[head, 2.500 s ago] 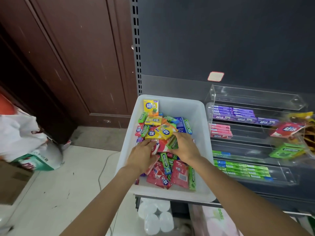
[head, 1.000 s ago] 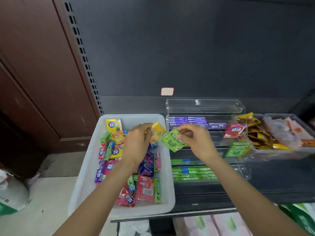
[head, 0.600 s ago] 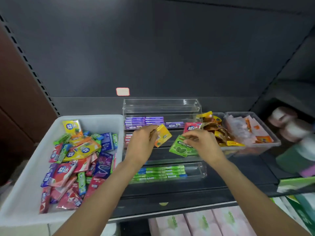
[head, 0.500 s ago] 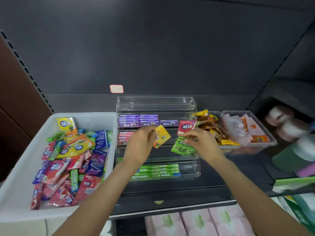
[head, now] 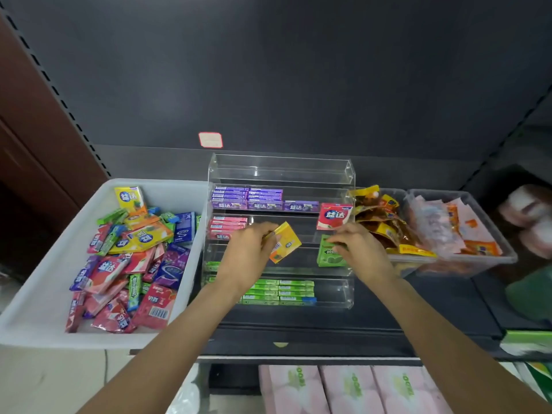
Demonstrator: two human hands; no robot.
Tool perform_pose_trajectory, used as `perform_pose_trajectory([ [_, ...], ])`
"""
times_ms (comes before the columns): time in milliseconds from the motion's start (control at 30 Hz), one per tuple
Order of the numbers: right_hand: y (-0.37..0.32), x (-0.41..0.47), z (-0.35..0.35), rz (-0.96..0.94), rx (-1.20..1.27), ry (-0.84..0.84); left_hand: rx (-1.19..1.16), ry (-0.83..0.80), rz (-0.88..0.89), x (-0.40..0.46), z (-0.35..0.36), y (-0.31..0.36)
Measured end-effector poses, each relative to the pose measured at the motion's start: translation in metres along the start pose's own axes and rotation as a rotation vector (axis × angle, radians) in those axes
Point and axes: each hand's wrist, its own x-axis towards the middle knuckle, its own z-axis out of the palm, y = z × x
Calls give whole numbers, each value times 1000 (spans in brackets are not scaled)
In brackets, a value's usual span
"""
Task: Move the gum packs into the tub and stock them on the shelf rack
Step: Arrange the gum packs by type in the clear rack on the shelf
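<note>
Gum packs sit in both hands in front of the clear acrylic rack (head: 346, 174). The left hand (head: 248, 255) pinches a flat yellow-orange gum pack (head: 285, 243), tilted with one corner up, over the rack's middle tiers. The right hand (head: 361, 249) grips a green Doublemint pack (head: 328, 255) by its top edge, standing it upright at the right end of a middle tier. Just above it a red-and-white pack (head: 334, 216) stands upright against the rack's right side.

On the rack, purple stick packs (head: 248, 198) lie stacked on an upper tier, pink stick packs (head: 227, 227) on the tier beneath, and green stick packs (head: 280, 291) on the lowest; their exact counts are not readable.

Left of the rack, a white plastic tub (head: 38, 318) holds a loose heap of red, yellow, green, purple and blue packs. Right of the rack stand two clear bins (head: 466, 259) of snack sachets, all on the dark shelf (head: 298, 333).
</note>
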Motion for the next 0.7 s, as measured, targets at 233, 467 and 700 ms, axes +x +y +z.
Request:
perform_pose_trajectory([
  [233,-1,-4,9,3,-16,64,-6,-52,7,0,5,3],
  [467,-2,-6,6,16,-48,60,-172,-75,-148,4,10,13],
  [700,0,-3,5,25,-108,89,-251,-91,-221,5,13,19],
])
